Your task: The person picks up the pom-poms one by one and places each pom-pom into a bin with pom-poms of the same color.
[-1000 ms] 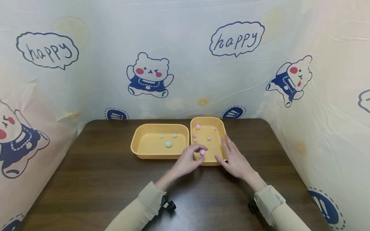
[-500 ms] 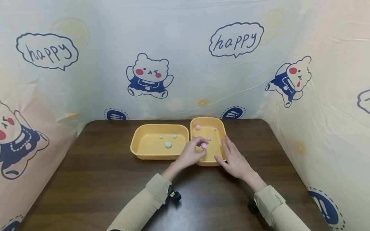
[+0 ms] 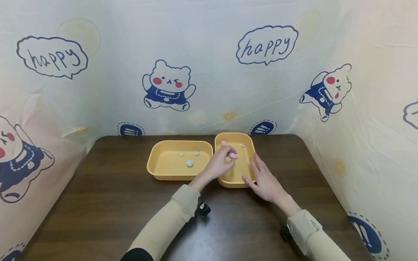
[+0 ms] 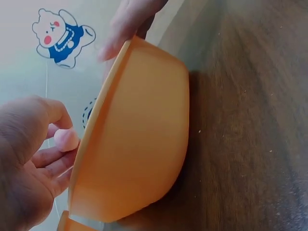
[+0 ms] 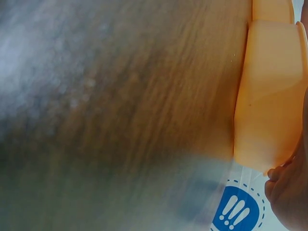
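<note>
My left hand [image 3: 219, 165] pinches a pink ball [image 4: 66, 140] above the right-hand yellow tray [image 3: 242, 177]. Seen from the head, that ball overlaps a smaller pink ball [image 3: 236, 156] lying in the tray. Further back in the same tray are a larger pink ball [image 3: 223, 143] and a tiny one [image 3: 243, 145]. The left hand covers part of the tray's left side. My right hand [image 3: 267, 183] rests on the tray's right rim with its fingers extended; most of this hand lies outside the right wrist view.
A second yellow tray [image 3: 163, 177] stands to the left, close beside the first, holding a larger blue-green ball [image 3: 190, 163] and two smaller ones. Both sit toward the back of a dark wooden table [image 3: 98, 206], with a printed cloth [image 3: 209, 72] hanging behind.
My left hand has moved forward and slightly right over the tray, still pinching the pink ball. It now hides small pink balls seen earlier at the tray's left. The right hand stays put.
</note>
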### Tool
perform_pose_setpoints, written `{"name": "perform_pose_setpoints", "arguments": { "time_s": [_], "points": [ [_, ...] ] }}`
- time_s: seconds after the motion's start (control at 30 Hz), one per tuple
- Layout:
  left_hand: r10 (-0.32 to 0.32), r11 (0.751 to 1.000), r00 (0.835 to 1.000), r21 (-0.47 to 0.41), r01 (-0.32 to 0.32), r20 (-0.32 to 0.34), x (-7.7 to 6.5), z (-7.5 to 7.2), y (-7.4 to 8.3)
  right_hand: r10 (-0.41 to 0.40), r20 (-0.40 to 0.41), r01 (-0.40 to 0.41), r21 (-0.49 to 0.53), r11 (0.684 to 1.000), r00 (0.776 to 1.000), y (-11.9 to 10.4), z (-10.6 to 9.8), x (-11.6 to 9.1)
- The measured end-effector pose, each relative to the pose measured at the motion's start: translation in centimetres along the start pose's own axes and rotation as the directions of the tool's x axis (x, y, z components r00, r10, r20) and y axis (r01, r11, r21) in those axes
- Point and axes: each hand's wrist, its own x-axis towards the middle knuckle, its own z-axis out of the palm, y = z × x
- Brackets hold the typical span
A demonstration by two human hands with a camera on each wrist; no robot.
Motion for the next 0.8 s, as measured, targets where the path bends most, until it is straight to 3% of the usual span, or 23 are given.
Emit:
{"name": "perform_pose_setpoints", "arguments": {
  "time_s": [0.13,0.23,0.27,0.3,0.37,0.4,0.47,0.53,0.63,0.8],
  "points": [
    [0.063,0.998,0.998,0.031,-0.063,-0.007,1.0,1.6,-3.9,0.006,0.003,-0.006,0.003,1.0,1.0,0.1,0.1,-0.1],
    [0.071,0.995,0.997,0.069,-0.071,-0.002,1.2,1.8,-4.3,0.007,0.003,-0.007,-0.001,1.0,1.0,0.1,0.2,-0.2],
    [0.057,0.996,0.998,0.069,-0.057,0.008,1.1,1.4,-3.4,0.009,0.004,-0.009,-0.002,1.0,1.0,0.1,0.2,-0.1],
    [0.07,0.993,0.998,0.091,-0.07,0.005,1.3,1.7,-3.8,0.009,0.004,-0.009,-0.002,1.0,1.0,0.1,0.3,-0.1],
    [0.044,0.993,0.999,0.11,-0.047,0.028,1.3,0.9,-2.3,0.007,0.002,-0.007,-0.002,1.0,1.0,0.2,0.3,-0.1],
    [0.055,0.992,0.998,0.116,-0.057,0.026,1.6,1.3,-3.1,0.007,0.001,-0.007,-0.002,1.0,1.0,0.2,0.3,-0.1],
    [0.051,0.986,0.998,0.159,-0.054,0.024,1.8,1.3,-3.0,0.003,-0.001,-0.003,-0.003,1.0,1.0,0.2,0.3,0.0],
    [0.055,0.979,0.998,0.194,-0.057,0.014,2.2,1.8,-4.2,0.0,0.0,0.0,-0.005,1.0,1.0,0.1,0.3,0.0],
    [0.021,0.974,1.0,0.226,-0.02,-0.001,2.6,1.8,-4.6,0.003,0.005,-0.003,-0.009,1.0,1.0,0.1,0.3,0.0],
    [-0.02,0.974,0.999,0.225,0.027,-0.032,3.5,2.9,-6.6,0.012,0.015,-0.011,-0.011,1.0,1.0,0.1,0.2,0.1]
  ]
}}
